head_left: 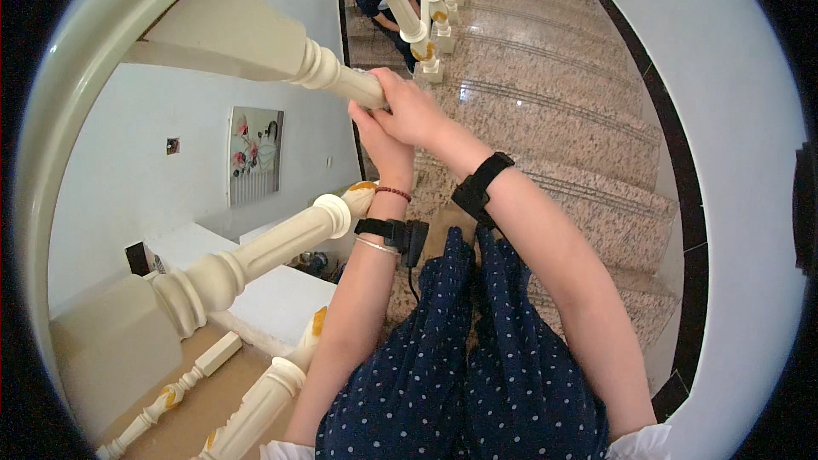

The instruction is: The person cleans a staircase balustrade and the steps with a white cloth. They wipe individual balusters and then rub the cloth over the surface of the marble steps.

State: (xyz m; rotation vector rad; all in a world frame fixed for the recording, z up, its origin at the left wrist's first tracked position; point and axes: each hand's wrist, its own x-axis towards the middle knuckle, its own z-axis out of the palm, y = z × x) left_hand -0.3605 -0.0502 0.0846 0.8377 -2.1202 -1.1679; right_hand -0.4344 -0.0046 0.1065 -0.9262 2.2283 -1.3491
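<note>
Both my hands are at a cream turned baluster point(319, 68) of the staircase railing. My right hand point(413, 109) is closed around its narrow part, with the fingers curled over the top. Just below, my left hand point(381, 138) grips the same baluster from its near side, partly covered by my right hand. A whitish patch shows beside the fingers, too small to make out. Each wrist wears a black strap with a small box; the left one also has a reddish bead bracelet point(393, 193) and a pale bangle.
A cream handrail point(38, 196) curves along the left. Nearer balusters point(256, 247) have gold trim. Speckled stone stairs point(545, 119) lie ahead, bordered by a white wall point(750, 204). A person in dark clothes point(383, 13) is lower on the stairs. A flower picture point(256, 153) hangs left.
</note>
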